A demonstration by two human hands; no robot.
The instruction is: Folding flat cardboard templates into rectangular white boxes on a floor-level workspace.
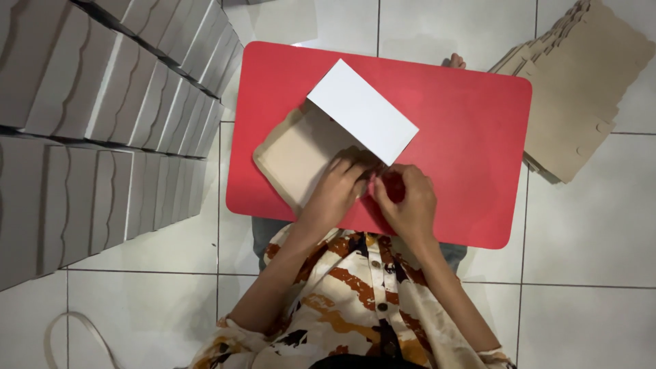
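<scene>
Pinching the near corner of the cardboard box (301,154) with the fingers (352,171) of my left hand (335,195), I hold the brown flap down while my right hand (403,198) curls around the same corner from the other side, both hands gripping cardboard, neither released. The box lies half-folded on the red counter (465,137), its white lid (362,111) tilted up and away from me. To do this fold well, I judge that the tab wants pressing flat along its crease, with both hands close to the corner. My fingertips cover the joint itself, so I cannot tell whether the tab is seated. Beyond, 2 rows of finished white boxes (102,102) stand at my left, cut off by the edge; flat brown blanks (581,89) pile at my right on the tiled floor (588,239).
</scene>
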